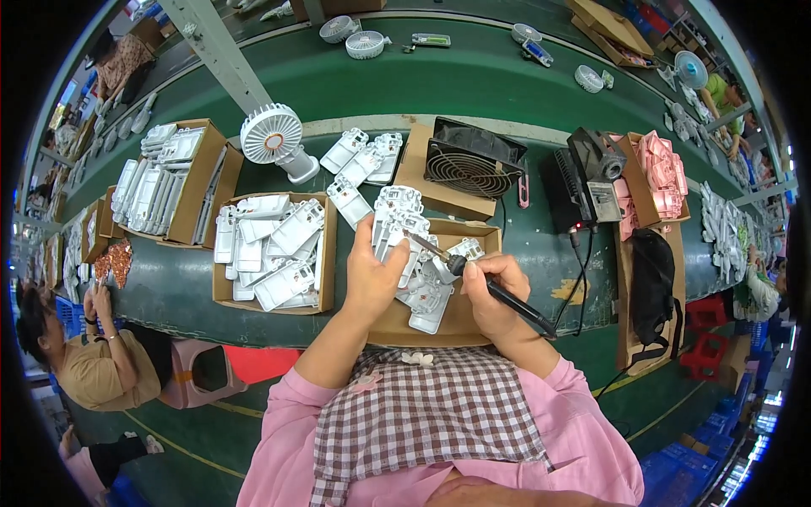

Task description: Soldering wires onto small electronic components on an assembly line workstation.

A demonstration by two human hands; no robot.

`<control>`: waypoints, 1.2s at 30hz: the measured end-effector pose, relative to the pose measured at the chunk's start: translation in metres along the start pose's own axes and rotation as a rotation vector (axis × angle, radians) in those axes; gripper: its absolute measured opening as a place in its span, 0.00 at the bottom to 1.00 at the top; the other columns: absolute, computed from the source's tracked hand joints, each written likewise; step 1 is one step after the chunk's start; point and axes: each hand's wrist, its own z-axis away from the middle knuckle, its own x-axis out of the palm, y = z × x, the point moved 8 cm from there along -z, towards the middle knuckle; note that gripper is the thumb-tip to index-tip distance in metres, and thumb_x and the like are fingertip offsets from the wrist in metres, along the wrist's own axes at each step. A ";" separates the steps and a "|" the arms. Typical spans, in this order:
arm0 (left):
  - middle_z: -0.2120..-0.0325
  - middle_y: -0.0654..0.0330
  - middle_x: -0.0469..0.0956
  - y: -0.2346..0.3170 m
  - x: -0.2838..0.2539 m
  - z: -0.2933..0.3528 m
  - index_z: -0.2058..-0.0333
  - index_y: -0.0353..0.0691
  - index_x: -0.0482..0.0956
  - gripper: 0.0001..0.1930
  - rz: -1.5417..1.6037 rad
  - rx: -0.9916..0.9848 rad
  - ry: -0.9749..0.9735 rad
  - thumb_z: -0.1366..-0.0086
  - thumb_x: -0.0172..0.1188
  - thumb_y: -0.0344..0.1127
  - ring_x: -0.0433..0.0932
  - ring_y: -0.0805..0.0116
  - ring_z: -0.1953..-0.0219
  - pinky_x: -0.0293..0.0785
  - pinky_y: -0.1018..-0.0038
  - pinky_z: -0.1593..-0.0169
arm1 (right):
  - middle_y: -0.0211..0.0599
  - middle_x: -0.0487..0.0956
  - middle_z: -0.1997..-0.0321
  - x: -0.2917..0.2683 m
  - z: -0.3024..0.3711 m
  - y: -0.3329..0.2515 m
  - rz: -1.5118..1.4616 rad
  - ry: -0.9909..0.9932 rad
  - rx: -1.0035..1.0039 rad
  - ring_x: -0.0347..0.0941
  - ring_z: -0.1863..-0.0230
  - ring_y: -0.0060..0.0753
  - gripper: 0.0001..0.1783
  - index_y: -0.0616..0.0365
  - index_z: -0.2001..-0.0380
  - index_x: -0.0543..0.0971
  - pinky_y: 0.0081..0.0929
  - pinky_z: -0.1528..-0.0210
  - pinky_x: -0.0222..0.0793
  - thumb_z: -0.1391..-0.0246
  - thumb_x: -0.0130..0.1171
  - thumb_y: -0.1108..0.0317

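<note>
My left hand (372, 275) is closed around a white plastic fan housing (397, 203), holding it up over an open carton (422, 338). Inside that carton lie more white housings (431, 308). A soldering iron (522, 310) with a black handle is gripped in my right hand (497, 291). Its metal tip points left and reaches the housing near my left fingers; whether it touches cannot be made out. The iron's cable runs right toward a black soldering station (568, 190). Several white housings (351, 198) lie loosely piled just beyond my left hand.
Left stands a carton of white shells (274, 245), with another box (190, 190) behind. A white handheld fan (272, 137) stands beyond. A black grille fan (473, 160) sits ahead; pink parts (659, 173) and a black bag (655, 275) are right. A co-worker (106, 363) sits left.
</note>
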 end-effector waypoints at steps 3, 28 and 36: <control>0.57 0.49 0.77 0.000 0.000 0.000 0.44 0.29 0.64 0.27 -0.014 0.012 -0.006 0.40 0.60 0.32 0.77 0.66 0.56 0.73 0.70 0.51 | 0.35 0.76 0.75 0.001 0.000 -0.001 -0.006 -0.007 -0.008 0.69 0.78 0.16 0.06 0.61 0.70 0.71 0.16 0.75 0.65 0.44 0.59 0.77; 0.53 0.58 0.74 -0.003 0.014 0.001 0.43 0.37 0.62 0.24 0.599 -0.202 -0.153 0.35 0.58 0.29 0.76 0.68 0.53 0.73 0.70 0.49 | 0.40 0.77 0.70 -0.013 0.011 0.003 -0.216 0.054 -0.111 0.73 0.74 0.23 0.08 0.62 0.63 0.71 0.19 0.73 0.69 0.43 0.60 0.74; 0.67 0.59 0.76 0.004 0.009 0.001 0.50 0.37 0.66 0.17 0.376 -0.115 -0.096 0.35 0.58 0.29 0.76 0.73 0.74 0.73 0.77 0.75 | 0.39 0.76 0.70 -0.011 0.010 0.000 -0.147 0.049 -0.099 0.71 0.75 0.22 0.07 0.61 0.64 0.70 0.19 0.73 0.67 0.43 0.59 0.74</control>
